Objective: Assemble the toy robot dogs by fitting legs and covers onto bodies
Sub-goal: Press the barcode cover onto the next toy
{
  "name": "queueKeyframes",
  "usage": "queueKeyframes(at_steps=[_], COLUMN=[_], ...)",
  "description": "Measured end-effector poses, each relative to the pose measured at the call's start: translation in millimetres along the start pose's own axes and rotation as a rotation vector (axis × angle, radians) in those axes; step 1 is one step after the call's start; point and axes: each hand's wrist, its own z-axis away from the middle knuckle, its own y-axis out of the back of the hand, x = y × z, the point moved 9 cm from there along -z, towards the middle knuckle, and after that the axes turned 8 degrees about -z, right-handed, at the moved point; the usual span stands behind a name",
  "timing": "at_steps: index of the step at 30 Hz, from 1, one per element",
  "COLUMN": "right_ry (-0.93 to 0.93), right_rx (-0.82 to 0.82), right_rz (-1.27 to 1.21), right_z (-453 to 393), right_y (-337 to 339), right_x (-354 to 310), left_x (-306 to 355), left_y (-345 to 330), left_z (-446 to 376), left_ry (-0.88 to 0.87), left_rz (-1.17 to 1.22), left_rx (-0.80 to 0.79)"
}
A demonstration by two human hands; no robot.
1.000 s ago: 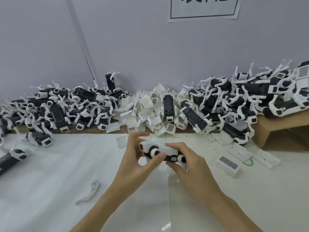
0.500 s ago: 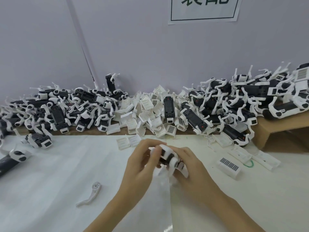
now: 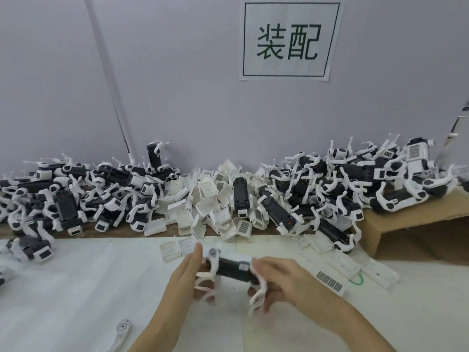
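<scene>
Just in front of the cover pile, I hold one dog above the surface between both hands. My left hand grips its left end, fingers curled under and thumb up by the grey hip joint; my right hand grips the right end, fingers wrapped around the body among the white legs. Its long axis runs left to right, roughly parallel to the pile, dark side toward me, legs hanging down, blurred. By my reckoning a cover goes on next. The nearest cover lies flat on the surface just left of the dog and toward the pile, so my left hand is the nearer one to fetch it while my right keeps the dog. A loose leg lies well apart from the dog, nearer me and to the left. Finished dogs are heaped right of the pile.
</scene>
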Motion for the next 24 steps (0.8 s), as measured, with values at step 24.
queueKeyframes(at_steps=[24], right_ry=[0.003], right_rx=[0.308], right_rz=[-0.625], right_z=[-29], right_y=[44], right_x=[40], left_x=[47], left_y=[142], left_z=[-152], left_ry=[-0.093], left_rz=[-1.291], left_rx=[0.402])
